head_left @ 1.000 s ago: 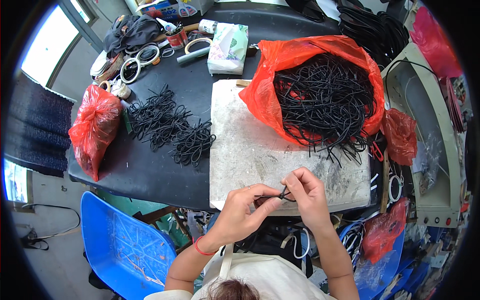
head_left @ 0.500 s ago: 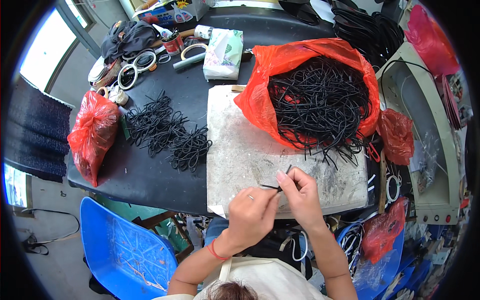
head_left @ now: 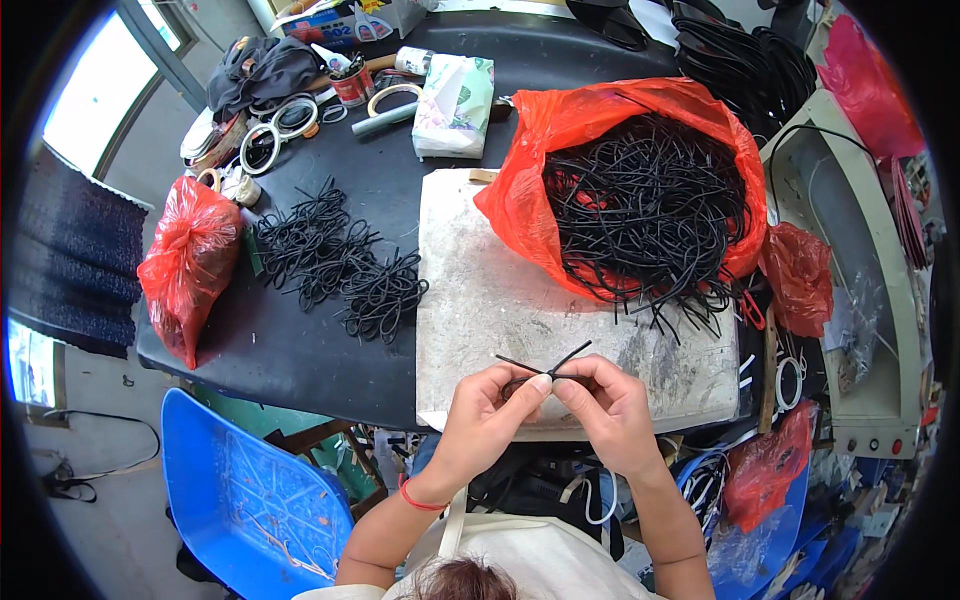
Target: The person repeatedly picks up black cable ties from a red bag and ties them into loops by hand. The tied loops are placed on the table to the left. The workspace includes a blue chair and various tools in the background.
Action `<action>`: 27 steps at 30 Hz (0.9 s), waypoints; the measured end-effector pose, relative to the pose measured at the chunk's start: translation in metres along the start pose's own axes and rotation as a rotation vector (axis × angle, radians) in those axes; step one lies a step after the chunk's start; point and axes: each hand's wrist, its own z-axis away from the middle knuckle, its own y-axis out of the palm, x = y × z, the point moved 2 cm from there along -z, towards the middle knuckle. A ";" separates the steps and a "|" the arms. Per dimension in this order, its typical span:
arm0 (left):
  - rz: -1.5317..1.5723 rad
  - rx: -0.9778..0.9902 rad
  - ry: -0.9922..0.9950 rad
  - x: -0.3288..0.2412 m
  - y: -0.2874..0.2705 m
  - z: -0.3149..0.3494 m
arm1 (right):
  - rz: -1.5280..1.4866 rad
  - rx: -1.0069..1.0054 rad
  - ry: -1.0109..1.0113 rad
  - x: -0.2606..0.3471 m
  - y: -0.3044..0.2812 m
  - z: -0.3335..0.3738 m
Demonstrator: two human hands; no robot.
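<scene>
Gripping a thin black cord (head_left: 552, 373) in the fingers of both the left hand (head_left: 487, 410) and the right hand (head_left: 615, 415), pinched thumb against bent forefinger on each side, with thumb tips almost meeting. Nothing released on either side. Held low over the near part of a scuffed whitish board (head_left: 470, 290); cannot tell whether touching it or just above.

Crossing right at the thumb tips, midway between the hands, so no nearer to one than to the other. Opening from there into a wide V, away from the body: with one free end slanting shallowly leftward past the left forefinger, and another pointing more steeply away and rightward, just beyond the right fingers. Partly hidden among the fingers below that crossing; hard to tell whether knotted or merely crossed.

Beyond the hands, toward the right, an open red plastic bag (head_left: 525, 215), full of loose black cords (head_left: 650, 200) and spilling some over its near rim. Well off to the left, on the black surface (head_left: 300, 370), bundles of looped black cord (head_left: 320, 245), nearer to the left hand.
</scene>
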 end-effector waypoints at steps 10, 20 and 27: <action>0.014 0.090 -0.053 -0.002 0.000 0.002 | 0.148 0.063 -0.050 -0.004 -0.008 0.009; -0.135 0.162 0.040 -0.002 0.003 0.004 | -0.022 -0.021 -0.005 -0.005 -0.007 -0.004; -0.805 -0.165 0.827 -0.005 0.019 0.016 | 0.155 -0.193 -0.195 -0.003 0.002 -0.001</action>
